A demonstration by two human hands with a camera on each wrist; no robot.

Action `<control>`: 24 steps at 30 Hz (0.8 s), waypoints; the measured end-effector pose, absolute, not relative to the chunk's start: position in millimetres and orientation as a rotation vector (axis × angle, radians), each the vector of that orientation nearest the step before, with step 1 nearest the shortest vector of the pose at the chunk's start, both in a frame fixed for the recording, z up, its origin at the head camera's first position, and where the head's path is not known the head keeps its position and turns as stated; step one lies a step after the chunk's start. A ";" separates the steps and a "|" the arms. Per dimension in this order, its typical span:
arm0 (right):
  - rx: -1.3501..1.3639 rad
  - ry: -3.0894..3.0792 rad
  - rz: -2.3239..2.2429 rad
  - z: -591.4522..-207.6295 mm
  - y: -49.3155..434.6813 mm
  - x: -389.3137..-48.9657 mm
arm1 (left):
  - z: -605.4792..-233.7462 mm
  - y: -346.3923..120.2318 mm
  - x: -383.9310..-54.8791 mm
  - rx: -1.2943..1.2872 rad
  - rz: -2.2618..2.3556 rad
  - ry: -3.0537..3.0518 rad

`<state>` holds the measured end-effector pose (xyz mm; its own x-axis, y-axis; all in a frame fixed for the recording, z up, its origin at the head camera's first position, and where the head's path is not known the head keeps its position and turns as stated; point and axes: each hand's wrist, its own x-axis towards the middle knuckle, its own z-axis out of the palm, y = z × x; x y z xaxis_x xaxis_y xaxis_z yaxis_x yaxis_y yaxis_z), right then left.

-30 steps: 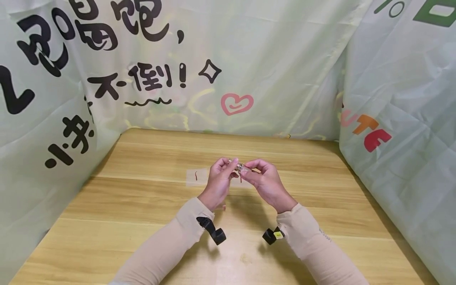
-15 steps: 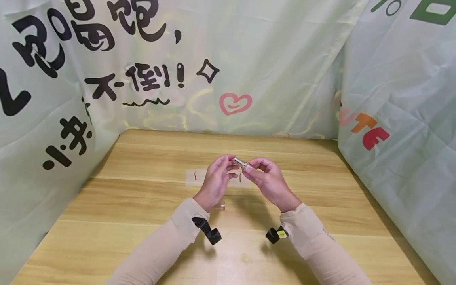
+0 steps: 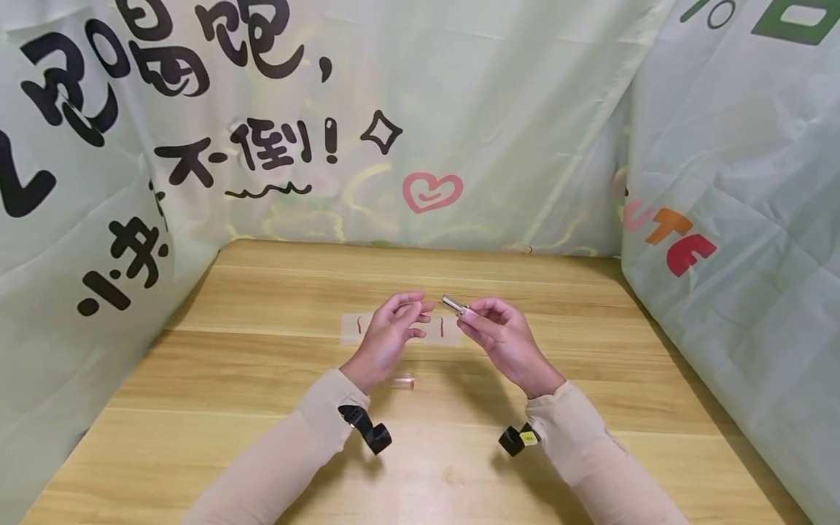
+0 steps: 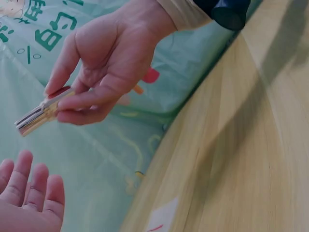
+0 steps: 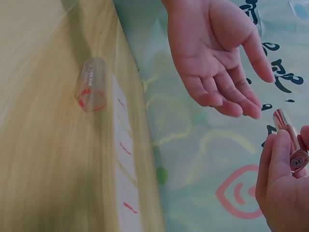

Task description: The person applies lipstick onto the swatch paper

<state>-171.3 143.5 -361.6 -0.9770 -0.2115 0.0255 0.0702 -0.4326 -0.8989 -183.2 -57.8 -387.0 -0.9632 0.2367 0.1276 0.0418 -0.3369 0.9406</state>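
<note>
My right hand point(image 3: 512, 339) pinches a shiny silver lipstick tube point(image 3: 454, 305) between thumb and fingers. The tube tilts up toward the left; a round label shows on its base in the right wrist view. My left hand point(image 3: 383, 335) is just to the left of the tube, apart from it, palm turned inward and fingers loosely extended. A clear lipstick cap point(image 5: 91, 84) with a red-tinted end lies on the table near the left wrist. Behind the hands lies a whitish strip point(image 5: 126, 179) with several short red strokes, partly covered by the left hand in the head view.
The wooden table point(image 3: 262, 379) has printed cloth walls point(image 3: 525, 146) hanging at its back and sides. A black wrist camera point(image 3: 377, 439) is strapped to the left sleeve, and another black camera point(image 3: 512, 441) to the right one.
My left hand has let go of the lipstick tube and drawn back to the left. The right hand has moved slightly right with the tube, and more of the clear cap and strip shows.
</note>
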 end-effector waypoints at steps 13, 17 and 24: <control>-0.146 1.575 -2.490 -375.4 155.2 -166.3 | -403.9 -82.5 -184.1 0.405 2.006 2.058; -0.103 1.572 -2.465 -381.3 156.3 -164.3 | -409.0 -86.8 -183.7 0.449 1.785 2.225; -0.075 1.580 -2.444 -388.4 157.6 -161.5 | -414.3 -90.1 -181.3 0.554 1.373 2.464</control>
<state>-161.5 157.6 -388.4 -0.9723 -0.2192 -0.0810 0.1638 -0.3921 -0.9052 -181.3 -90.1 -414.3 -0.8918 0.4502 -0.0451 0.1985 0.4789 0.8551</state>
